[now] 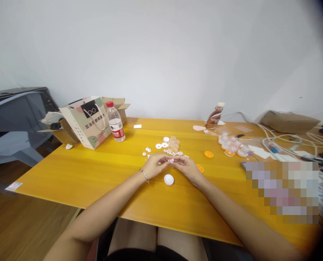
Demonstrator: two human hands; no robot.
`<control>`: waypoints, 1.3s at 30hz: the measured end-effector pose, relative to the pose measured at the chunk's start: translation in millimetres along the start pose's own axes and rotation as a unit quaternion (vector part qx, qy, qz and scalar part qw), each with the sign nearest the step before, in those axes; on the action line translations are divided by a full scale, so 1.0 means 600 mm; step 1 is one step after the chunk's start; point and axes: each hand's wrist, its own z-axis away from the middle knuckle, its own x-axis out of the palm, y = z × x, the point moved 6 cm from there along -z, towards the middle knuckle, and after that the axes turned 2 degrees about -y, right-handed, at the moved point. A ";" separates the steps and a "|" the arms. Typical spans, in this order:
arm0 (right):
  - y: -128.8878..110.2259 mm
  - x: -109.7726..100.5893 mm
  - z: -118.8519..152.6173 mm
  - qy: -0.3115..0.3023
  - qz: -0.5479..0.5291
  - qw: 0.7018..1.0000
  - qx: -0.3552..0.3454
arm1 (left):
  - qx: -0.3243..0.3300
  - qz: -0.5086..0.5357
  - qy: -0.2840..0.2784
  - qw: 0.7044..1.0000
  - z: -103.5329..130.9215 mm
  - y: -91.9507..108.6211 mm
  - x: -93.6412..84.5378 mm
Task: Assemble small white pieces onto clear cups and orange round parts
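Note:
Between my fingertips is a small white openwork plastic piece, like a little spoked wheel. My left hand pinches it from one side, and my right hand from the other. Just below them on the table lies a round white cap-like disc. Beyond my fingers are more white openwork pieces, clear plastic cups and white rings. Several tiny white parts lie left of these. An orange disc is partly hidden behind my right hand.
Another orange disc lies to the right, near clustered clear containers. A brown drink bottle, white cables and a brown package stand farther back. At left are a paper bag, a water bottle and a cardboard box.

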 end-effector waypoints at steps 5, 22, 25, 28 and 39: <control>-0.003 0.001 0.001 0.000 0.014 1.000 -0.008 | -0.031 0.023 0.035 0.999 0.002 -0.002 0.008; -0.001 0.001 0.002 0.000 -0.034 0.999 0.009 | 0.038 -0.026 -0.001 0.999 0.002 0.011 -0.013; -0.002 0.004 0.003 -0.017 -0.028 0.999 0.012 | 0.099 -0.076 -0.003 0.992 0.003 0.020 -0.011; 0.000 0.006 0.003 -0.028 -0.024 0.999 0.016 | 0.120 -0.098 -0.010 0.988 0.004 0.019 -0.009; -0.002 0.007 0.006 -0.017 -0.030 0.999 0.018 | 0.140 -0.139 -0.012 0.980 0.005 0.019 -0.004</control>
